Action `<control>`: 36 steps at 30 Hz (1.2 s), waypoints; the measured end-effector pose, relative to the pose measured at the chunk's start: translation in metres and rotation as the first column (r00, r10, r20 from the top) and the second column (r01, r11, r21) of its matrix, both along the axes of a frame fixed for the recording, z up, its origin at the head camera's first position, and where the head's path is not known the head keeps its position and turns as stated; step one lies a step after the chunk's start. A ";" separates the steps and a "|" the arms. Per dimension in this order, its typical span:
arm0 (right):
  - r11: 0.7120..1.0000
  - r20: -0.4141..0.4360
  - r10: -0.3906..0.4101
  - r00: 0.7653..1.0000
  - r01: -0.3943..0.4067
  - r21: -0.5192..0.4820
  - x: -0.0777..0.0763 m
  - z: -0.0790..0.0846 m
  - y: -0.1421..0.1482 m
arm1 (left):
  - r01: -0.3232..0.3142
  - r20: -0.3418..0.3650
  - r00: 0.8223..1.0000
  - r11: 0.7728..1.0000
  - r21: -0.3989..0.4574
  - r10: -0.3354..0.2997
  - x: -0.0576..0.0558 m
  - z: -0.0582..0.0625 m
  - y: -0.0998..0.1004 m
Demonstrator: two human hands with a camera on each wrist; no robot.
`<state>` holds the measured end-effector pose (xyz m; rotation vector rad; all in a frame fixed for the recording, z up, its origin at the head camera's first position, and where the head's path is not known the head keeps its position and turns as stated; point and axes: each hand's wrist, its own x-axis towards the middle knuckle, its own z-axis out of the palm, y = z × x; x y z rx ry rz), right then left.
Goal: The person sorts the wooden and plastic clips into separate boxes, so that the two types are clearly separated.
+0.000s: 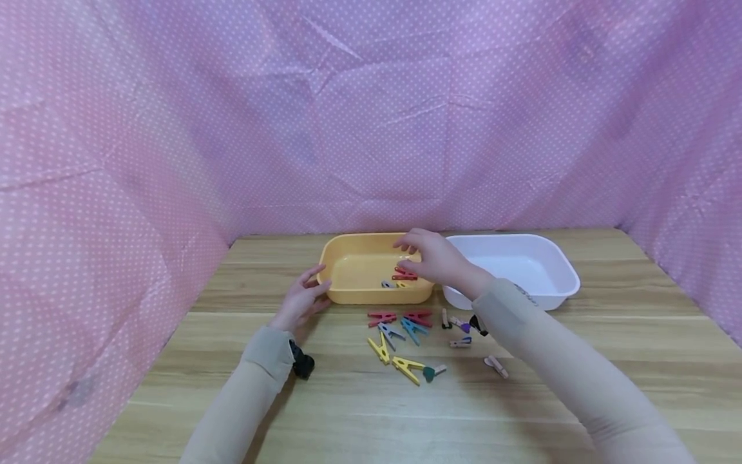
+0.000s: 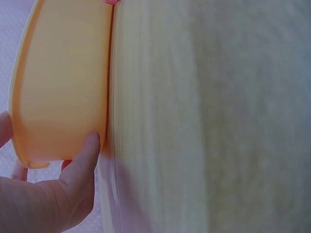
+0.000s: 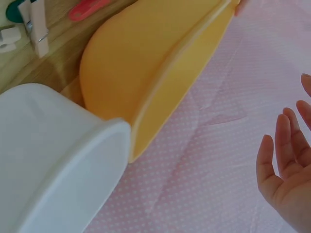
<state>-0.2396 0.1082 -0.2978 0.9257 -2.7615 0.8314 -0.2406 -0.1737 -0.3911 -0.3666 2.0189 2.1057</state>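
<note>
A yellow plastic basin [image 1: 356, 274] stands at the back of the table. My left hand [image 1: 298, 303] holds its left end, the thumb on the front wall and fingers at the rim in the left wrist view. Over the right part of this basin is my right hand [image 1: 440, 259], fingers apart and loosely bent, with nothing between them in the right wrist view [image 3: 291, 170]. Below that hand a red clothespin [image 1: 406, 277] lies inside the basin, with a grey clothespin [image 1: 388, 284] and a yellow one beside it.
In front lie red, grey, blue [image 1: 414, 328] and yellow clothespins [image 1: 408, 368]. Small wooden clothespins [image 1: 460, 343], some with coloured decorations, lie to their right. A white basin [image 1: 556, 274] stands right beside the yellow basin, partly behind my right forearm. A pink dotted cloth [image 1: 371, 129] hangs behind.
</note>
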 end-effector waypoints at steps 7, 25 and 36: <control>0.997 -0.069 0.082 0.994 -0.082 0.008 0.016 0.001 -0.003 | -0.001 0.005 1.000 1.000 0.004 0.001 0.001 -0.001 -0.001; 0.974 -0.070 0.221 0.973 -0.217 0.063 0.051 -0.016 -0.006 | 0.009 0.008 1.000 1.000 -0.020 -0.009 0.003 -0.001 -0.002; 0.967 0.023 0.215 0.976 -0.216 0.133 0.063 -0.028 -0.005 | 0.011 0.000 1.000 1.000 -0.020 -0.011 0.003 0.002 -0.001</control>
